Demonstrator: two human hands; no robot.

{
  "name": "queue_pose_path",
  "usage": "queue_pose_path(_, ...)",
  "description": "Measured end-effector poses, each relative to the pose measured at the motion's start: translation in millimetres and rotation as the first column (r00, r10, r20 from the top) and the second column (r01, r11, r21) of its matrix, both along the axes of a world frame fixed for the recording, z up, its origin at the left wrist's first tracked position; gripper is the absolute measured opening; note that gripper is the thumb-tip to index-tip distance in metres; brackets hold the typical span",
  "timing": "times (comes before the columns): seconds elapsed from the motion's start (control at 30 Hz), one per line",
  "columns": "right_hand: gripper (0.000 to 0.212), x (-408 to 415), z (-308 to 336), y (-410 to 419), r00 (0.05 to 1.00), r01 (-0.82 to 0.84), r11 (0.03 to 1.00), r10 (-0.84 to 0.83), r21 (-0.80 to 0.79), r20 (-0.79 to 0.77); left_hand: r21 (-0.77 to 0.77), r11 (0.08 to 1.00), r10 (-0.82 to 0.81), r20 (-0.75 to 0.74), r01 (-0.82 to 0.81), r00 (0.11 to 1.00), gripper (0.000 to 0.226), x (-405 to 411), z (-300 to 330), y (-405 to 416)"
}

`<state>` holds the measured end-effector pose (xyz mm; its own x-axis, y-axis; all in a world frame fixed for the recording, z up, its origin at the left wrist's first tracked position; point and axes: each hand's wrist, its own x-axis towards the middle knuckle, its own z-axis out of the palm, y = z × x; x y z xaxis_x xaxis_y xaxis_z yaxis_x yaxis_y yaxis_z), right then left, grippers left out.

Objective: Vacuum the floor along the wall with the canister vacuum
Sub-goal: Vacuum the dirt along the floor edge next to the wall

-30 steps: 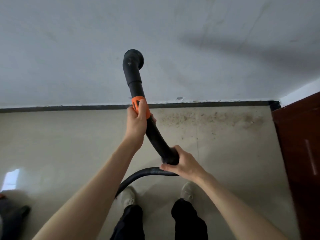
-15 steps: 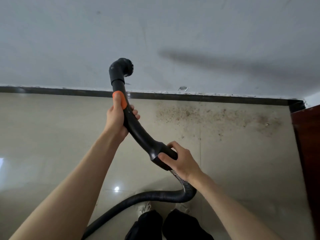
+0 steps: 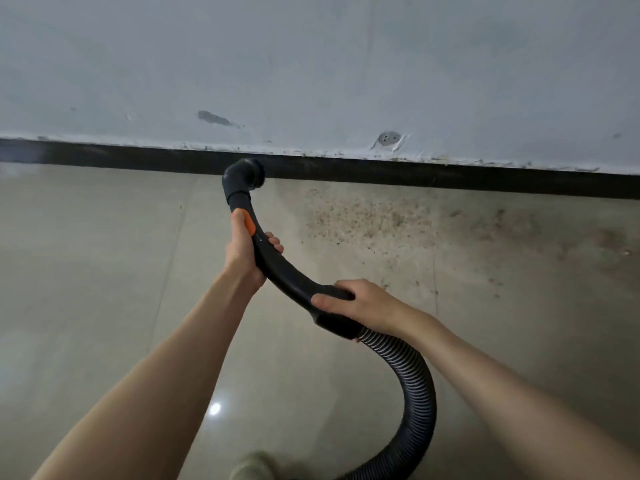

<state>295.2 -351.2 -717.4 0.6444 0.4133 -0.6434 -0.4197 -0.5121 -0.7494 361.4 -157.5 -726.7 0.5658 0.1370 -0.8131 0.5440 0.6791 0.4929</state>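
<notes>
Two hands, left hand (image 3: 246, 258) and right hand (image 3: 360, 303), still grasping vacuum handle (image 3: 284, 271), brush nozzle (image 3: 246, 176) now lowered to baseboard (image 3: 415, 173)

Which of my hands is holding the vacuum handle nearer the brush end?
The left hand, gripping by the orange button; the right hand holds lower, beside the ribbed black hose.

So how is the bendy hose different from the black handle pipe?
The hose is ribbed and loops down toward the floor; the handle pipe is smooth and gently curved. The pipe has an orange button and both hands, left hand and right hand; the hose has neither. Both are black.
</notes>
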Motion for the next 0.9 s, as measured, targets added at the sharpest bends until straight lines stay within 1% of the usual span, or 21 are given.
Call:
queue_pose_path(0.07,0.047,13,-31,11,0.978,-0.141,0.978,0.161,-0.153,0.129,0.003,1.0,0.003,-0.006,-0.003,1.0,0.042,3,-38,-5)
queue_pose_path(0.1,0.042,18,-46,16,0.951,-0.206,0.948,0.252,-0.241,0.181,0.007,1.0,0.0,-0.003,0.0,1.0,0.044,4,-55,-8)
queue_pose_path(0.17,0.039,27,-75,21,0.888,-0.279,0.879,0.39,-0.385,0.246,0.021,1.0,-0.012,0.018,0.012,1.0,0.045,9,-87,-13)
queue_pose_path(0.2,0.039,30,-88,22,0.87,-0.287,0.859,0.419,-0.425,0.259,0.037,0.999,-0.021,0.022,0.02,1.0,0.046,12,-100,-15)
queue_pose_path(0.27,0.041,35,-108,22,0.869,-0.274,0.853,0.418,-0.444,0.266,0.082,0.996,-0.039,0.02,0.037,0.999,0.046,19,-120,-14)
queue_pose_path(0.33,0.045,39,-120,22,0.886,-0.238,0.871,0.376,-0.43,0.271,0.117,0.991,-0.061,0.026,0.058,0.998,0.043,27,-134,-13)
queue_pose_path(0.47,0.05,46,-130,23,0.916,-0.153,0.887,0.293,-0.436,0.275,0.206,0.968,-0.15,0.01,0.145,0.989,0.035,42,-142,-21)
queue_pose_path(0.57,0.053,50,-133,22,0.935,-0.098,0.887,0.237,-0.452,0.263,0.291,0.923,-0.245,-0.056,0.25,0.968,0.049,54,-145,-28)
queue_pose_path(0.63,0.053,52,-134,19,0.926,-0.1,0.87,0.26,-0.484,0.276,0.314,0.903,-0.269,-0.122,0.294,0.955,0.055,60,-145,-33)
queue_pose_path(0.7,0.054,54,-133,16,0.909,-0.103,0.856,0.288,-0.507,0.301,0.338,0.897,-0.248,-0.15,0.285,0.957,0.06,63,-141,-38)
queue_pose_path(0.8,0.058,54,-129,12,0.903,-0.089,0.855,0.286,-0.511,0.321,0.383,0.883,-0.226,-0.156,0.27,0.962,0.06,63,-136,-46)
queue_pose_path(0.9,0.06,50,-126,7,0.908,-0.082,0.859,0.274,-0.506,0.317,0.392,0.87,-0.26,-0.154,0.3,0.953,0.059,60,-133,-53)
